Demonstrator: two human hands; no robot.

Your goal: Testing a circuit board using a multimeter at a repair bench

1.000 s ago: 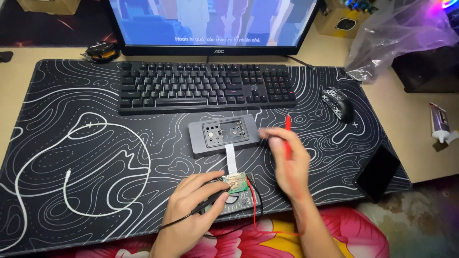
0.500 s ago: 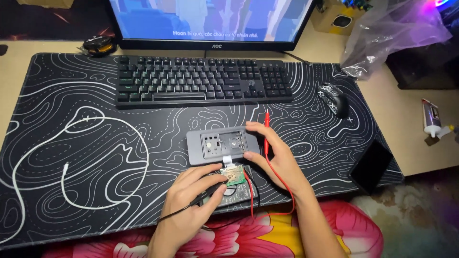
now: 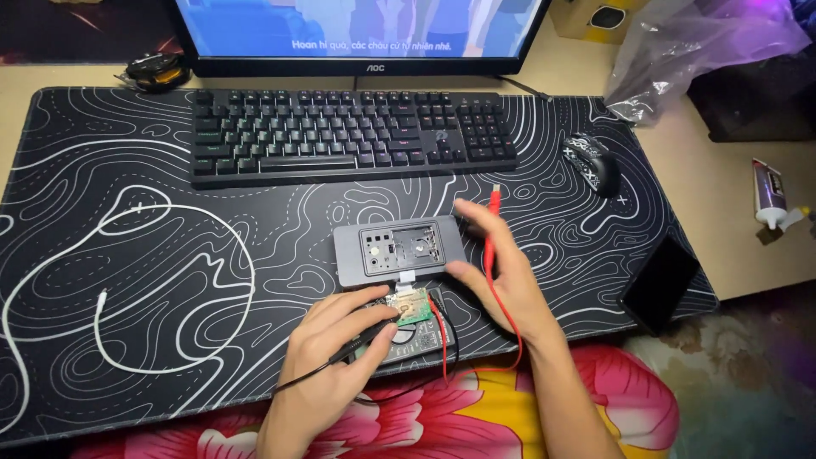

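My left hand [image 3: 327, 361] pinches the black probe [image 3: 357, 347] in a narrow grip, tip aimed up-right onto the small green board [image 3: 410, 308] near the surface's front edge; black lead trails back-left. Right hand [image 3: 501, 272] holds the red probe [image 3: 491, 229] approx. upright, long axis front-to-back, tip pointing away toward the keyboard [image 3: 348, 136], fingers loosely curled round it. Just beyond the board lies the grey device shell [image 3: 398, 252], long axis left-right. Further off: mouse [image 3: 592, 163], monitor [image 3: 361, 34].
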